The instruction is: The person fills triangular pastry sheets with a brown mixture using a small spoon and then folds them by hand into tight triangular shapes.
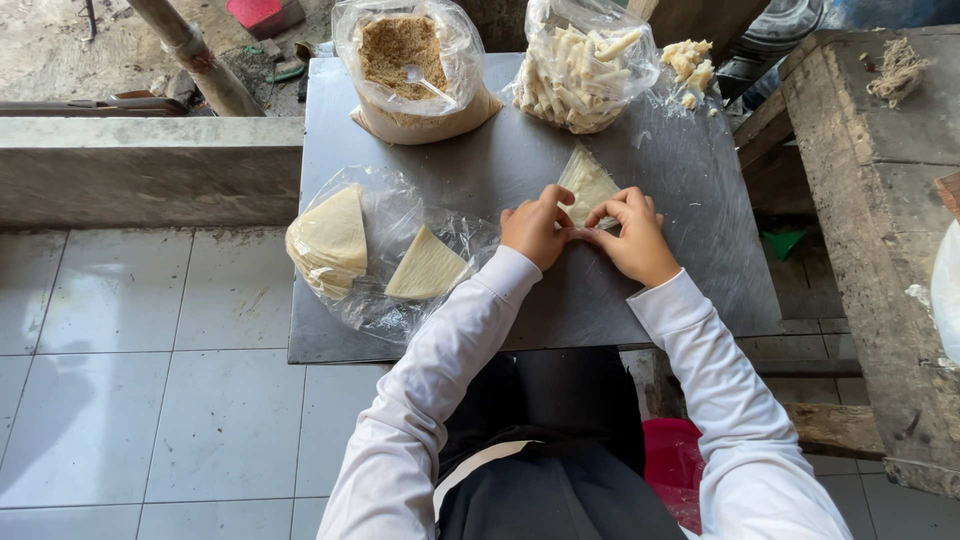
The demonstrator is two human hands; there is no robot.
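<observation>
A pale triangular wrapper sheet (pixel 587 180) lies on the grey table top (pixel 520 160). My left hand (pixel 535 228) and my right hand (pixel 634 233) press side by side on its near edge, fingers curled onto it. What sits under the fingers is hidden. To the left, on a clear plastic sheet (pixel 395 235), rest a thick stack of triangular wrappers (pixel 328 240) and a smaller stack (pixel 426 267).
At the table's far edge stand a plastic bag of brown crumbs (pixel 412 60) and a bag of pale rolled sticks (pixel 580 65), with a few loose sticks (pixel 687 62) beside it. A wooden bench (pixel 880 220) is on the right. A red stool (pixel 672 465) is beneath me.
</observation>
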